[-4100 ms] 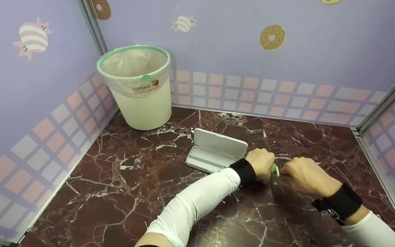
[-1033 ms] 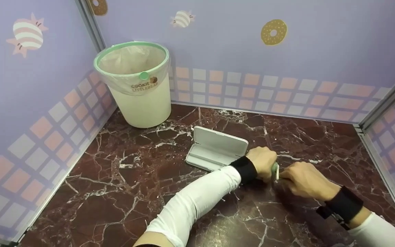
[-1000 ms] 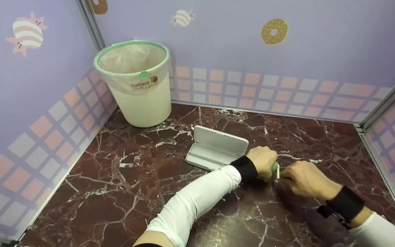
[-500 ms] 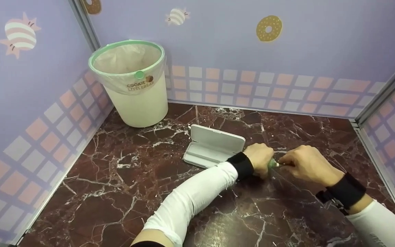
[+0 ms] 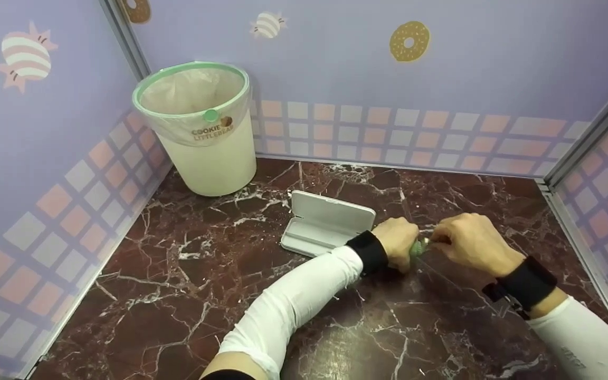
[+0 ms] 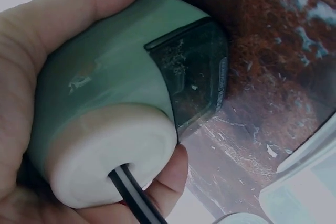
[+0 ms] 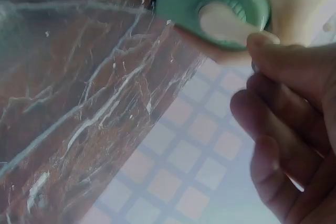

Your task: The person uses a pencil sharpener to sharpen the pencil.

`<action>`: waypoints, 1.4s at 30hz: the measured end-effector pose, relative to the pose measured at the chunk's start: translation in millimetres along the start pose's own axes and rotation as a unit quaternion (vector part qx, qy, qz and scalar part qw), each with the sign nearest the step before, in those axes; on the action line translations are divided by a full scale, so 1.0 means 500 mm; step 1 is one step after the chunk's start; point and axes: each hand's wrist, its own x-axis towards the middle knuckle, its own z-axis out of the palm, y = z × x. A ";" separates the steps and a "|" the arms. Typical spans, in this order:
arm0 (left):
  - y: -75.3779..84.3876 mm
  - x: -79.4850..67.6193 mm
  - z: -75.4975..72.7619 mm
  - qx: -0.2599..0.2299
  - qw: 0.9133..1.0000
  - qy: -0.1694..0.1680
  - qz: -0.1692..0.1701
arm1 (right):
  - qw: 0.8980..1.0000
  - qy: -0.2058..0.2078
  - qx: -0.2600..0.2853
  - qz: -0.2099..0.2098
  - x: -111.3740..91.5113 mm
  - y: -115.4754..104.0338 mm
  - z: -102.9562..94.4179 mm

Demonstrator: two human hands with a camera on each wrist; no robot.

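Observation:
My left hand point(image 5: 396, 243) grips a green crank pencil sharpener point(image 6: 100, 82), thumb and fingers wrapped round its body. In the left wrist view a black pencil point(image 6: 137, 198) with a grey stripe sticks into the hole of its white front, and the dark see-through shavings drawer point(image 6: 197, 66) faces the marbled surface. On the opposite side, my right hand point(image 5: 470, 240) pinches the end of the pale crank handle point(image 7: 223, 22) between thumb and forefinger, other fingers curled. Left of the hands lies an open white pencil case point(image 5: 335, 211), partly covered by the left wrist.
A cream trash bin point(image 5: 209, 163) with a green rim and clear liner stands in the back left corner. Lilac panels point(image 5: 325, 53) enclose the dark red marbled tabletop point(image 5: 177, 306) at the back and sides. Small pale crumbs are scattered on it.
The right hand and crank handle have swung upward round the sharpener's back, the handle changing its angle. The left hand keeps its grip; the camera view has shifted slightly.

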 end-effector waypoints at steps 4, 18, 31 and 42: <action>0.000 0.001 0.004 -0.004 1.000 -0.003 -0.002 | 1.000 0.006 -0.007 0.022 0.007 0.012 0.017; -0.003 0.000 0.009 0.007 1.000 0.014 0.007 | 0.989 -0.086 0.056 0.108 -0.010 0.029 0.113; -0.001 0.001 0.008 0.022 0.999 0.022 -0.005 | 0.989 -0.077 0.073 0.099 -0.007 0.034 0.118; -0.001 0.002 0.008 0.017 0.999 0.025 -0.009 | 0.986 -0.095 0.080 0.111 -0.002 0.031 0.117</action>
